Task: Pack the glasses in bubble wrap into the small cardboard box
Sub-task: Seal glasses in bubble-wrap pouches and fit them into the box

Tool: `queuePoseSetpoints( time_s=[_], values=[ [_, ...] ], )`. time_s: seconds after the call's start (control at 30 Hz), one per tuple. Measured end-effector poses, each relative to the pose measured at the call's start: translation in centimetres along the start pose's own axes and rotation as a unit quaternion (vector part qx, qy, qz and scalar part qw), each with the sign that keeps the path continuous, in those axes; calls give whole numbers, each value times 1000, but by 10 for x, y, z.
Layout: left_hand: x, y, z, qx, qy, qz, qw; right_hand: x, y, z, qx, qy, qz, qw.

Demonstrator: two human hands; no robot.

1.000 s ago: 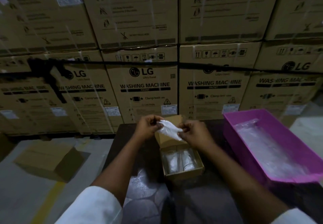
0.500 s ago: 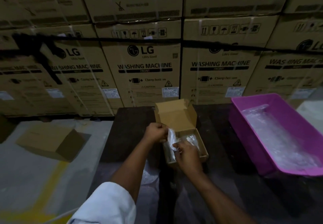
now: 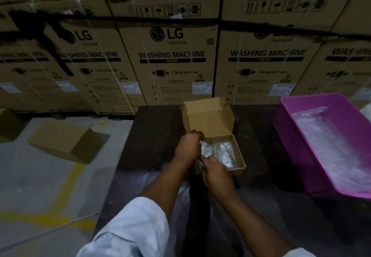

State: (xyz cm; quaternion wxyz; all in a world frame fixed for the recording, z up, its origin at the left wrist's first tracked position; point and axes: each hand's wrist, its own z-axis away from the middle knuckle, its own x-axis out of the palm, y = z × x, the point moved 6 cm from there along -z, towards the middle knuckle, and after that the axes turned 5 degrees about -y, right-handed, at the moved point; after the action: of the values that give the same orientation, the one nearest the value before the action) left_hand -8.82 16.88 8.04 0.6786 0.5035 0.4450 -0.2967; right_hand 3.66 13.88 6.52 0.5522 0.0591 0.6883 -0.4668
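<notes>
Both hands, left hand point(image 3: 188, 148) and right hand point(image 3: 215, 171), seem to pinch bubble wrap point(image 3: 208, 149) with their fingers, tucking it into the small box point(image 3: 240, 156); next, close the lid point(image 3: 207, 119).

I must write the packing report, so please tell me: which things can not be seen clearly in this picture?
Head view only:
- Glasses in the small cardboard box: the bubble wrap blurs them; count unclear.
- Box's near-left corner: hidden by the left hand and right hand.
- Pink tub: cut off by the right edge.
- Carton label print: too small.
</notes>
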Motion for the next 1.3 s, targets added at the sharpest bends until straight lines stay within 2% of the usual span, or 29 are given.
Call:
queuePoseSetpoints(
  time_s=[0.17,0.33,0.4,0.57,0.73,0.8,0.97,1.07,1.13,1.2,1.3],
  values=[
    [7,7,-10,31,-41,-89,995,2,5,-3,5,-37,58,998],
    [9,13,-18,35,-78,-102,991,-1,1,-8,17,-47,104,993],
    [9,13,-19,25,-72,-78,994,-1,0,-8,16,-54,125,991],
    [5,8,-19,-30,11,83,996,-9,13,-6,21,-29,118,992],
    [1,7,-16,-14,23,79,996,-11,15,-5,10,-28,135,990],
    [0,4,-14,-16,10,44,999,-8,9,-5,-2,-32,134,990],
    [6,0,-4,-15,-54,-137,989,6,-11,-5,-18,-61,123,990],
    [9,7,-3,4,-71,-175,982,8,-12,-5,4,-81,129,988],
    [11,8,-5,7,-85,-154,984,5,-12,-4,13,-85,126,988],
    [9,5,-8,-4,-75,-78,994,1,-10,-3,17,-81,110,990],
    [-7,9,-11,-8,0,75,997,-9,0,-4,20,-29,70,997]
  ],
)
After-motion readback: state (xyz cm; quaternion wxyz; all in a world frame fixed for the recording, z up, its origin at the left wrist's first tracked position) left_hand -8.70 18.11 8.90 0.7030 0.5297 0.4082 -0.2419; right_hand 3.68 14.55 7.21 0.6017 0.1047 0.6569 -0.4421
